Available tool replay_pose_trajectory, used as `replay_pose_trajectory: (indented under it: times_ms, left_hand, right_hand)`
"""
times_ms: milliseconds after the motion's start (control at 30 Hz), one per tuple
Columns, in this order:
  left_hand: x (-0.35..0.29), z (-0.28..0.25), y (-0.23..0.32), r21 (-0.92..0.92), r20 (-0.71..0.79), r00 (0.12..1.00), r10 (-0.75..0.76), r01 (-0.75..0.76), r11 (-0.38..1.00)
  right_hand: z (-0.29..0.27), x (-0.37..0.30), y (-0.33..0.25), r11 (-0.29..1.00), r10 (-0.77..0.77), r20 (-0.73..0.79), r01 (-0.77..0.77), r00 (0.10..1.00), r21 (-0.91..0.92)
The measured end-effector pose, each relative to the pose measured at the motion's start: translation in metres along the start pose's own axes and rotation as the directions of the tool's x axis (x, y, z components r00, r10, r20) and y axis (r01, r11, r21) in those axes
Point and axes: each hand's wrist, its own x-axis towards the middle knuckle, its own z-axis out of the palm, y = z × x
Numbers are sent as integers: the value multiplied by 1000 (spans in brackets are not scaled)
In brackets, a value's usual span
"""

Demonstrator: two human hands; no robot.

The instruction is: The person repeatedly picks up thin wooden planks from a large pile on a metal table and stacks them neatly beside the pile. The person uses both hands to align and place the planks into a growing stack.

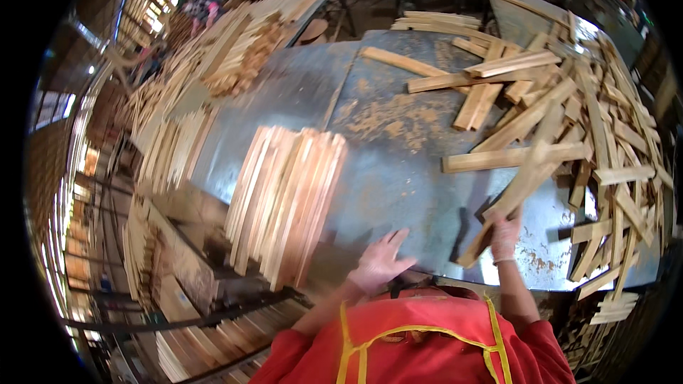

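My right hand [506, 235], in what looks like a thin pale glove, is closed around the near part of a wooden slat [528, 181]. The slat slants up and away to the right, blurred by motion, over other slats; whether a second piece lies in the same grip I cannot tell. My left hand [381, 263] holds nothing, its fingers stretched out above the front edge of the metal tabletop [398, 203]. Left of it lies a row of slats [288, 199] set side by side, jutting over the table's near edge.
A loose heap of slats [619, 135] covers the right side. Single slats [402, 62] lie crosswise farther back, near scattered sawdust [405, 124]. Stacked boards [245, 53] stand at the far left, with more slats [178, 149] below them. A dark metal rail [213, 323] runs at lower left.
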Motion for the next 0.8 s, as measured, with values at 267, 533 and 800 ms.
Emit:
replay_pose_trajectory:
  times_ms: [267, 533, 800]
  left_hand:
    - [39, -28, -95, -272, -233, 912, -338, 273, 923]
    - [-30, -26, -188, 530, -447, 885, -132, 381, 758]
    - [35, -21, -128, 608, -334, 932, -144, 329, 722]
  right_hand:
    - [156, -148, -2, 770, 329, 769, 316, 548, -554]
    - [20, -91, 26, 861, 266, 343, -62, 901, -506]
    - [-189, 83, -98, 805, -537, -581, 165, 612, -570]
